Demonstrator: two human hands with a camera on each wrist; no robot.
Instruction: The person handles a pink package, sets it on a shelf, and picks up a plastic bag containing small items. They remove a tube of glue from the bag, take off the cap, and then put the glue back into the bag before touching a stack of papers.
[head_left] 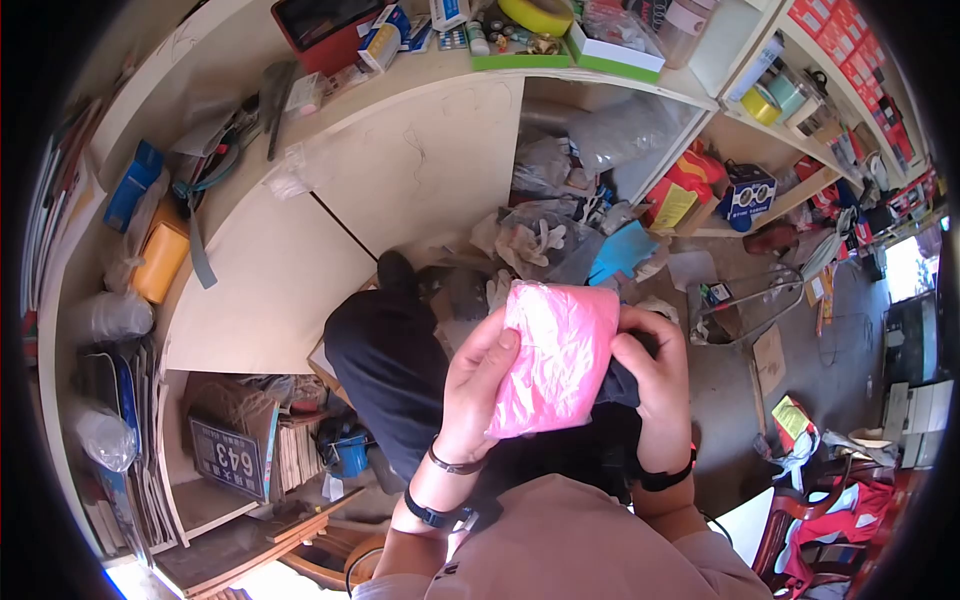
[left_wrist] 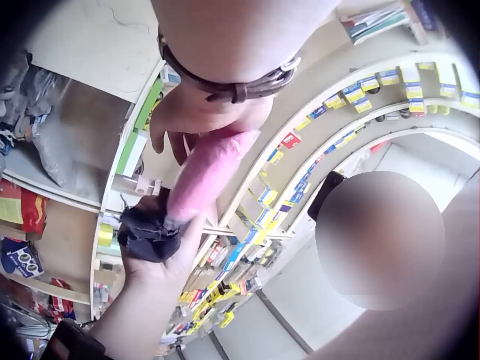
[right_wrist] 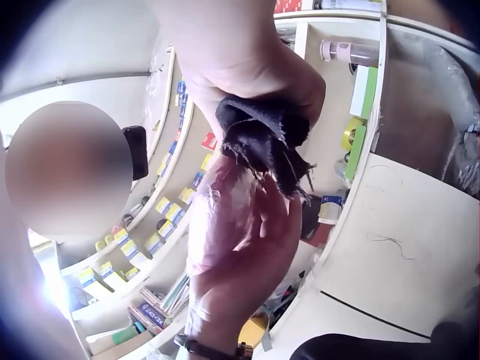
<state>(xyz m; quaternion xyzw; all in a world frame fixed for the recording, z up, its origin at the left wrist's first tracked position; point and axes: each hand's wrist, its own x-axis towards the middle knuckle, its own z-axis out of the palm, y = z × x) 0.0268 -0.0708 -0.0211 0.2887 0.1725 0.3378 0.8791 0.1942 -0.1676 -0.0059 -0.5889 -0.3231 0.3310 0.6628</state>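
Note:
A flat pink plastic packet (head_left: 556,360), wrinkled and shiny, is held up in front of the person's chest. The left hand (head_left: 478,375) grips its left side, thumb on the upper face and fingers behind. At the packet's right edge is the right hand (head_left: 655,365), its fingers curled round a bunched black cloth (right_wrist: 266,142) with frayed edges. In the left wrist view the packet (left_wrist: 206,172) appears edge-on, its lower end against the black cloth (left_wrist: 154,232). The right palm is mostly hidden by the cloth.
Curved shelving with boxes and tape surrounds the person. Plastic bags (head_left: 545,240) and a blue sheet (head_left: 622,250) lie in a heap ahead. A metal frame (head_left: 750,305) stands on the floor at right, and a blue bucket (head_left: 345,455) sits at lower left.

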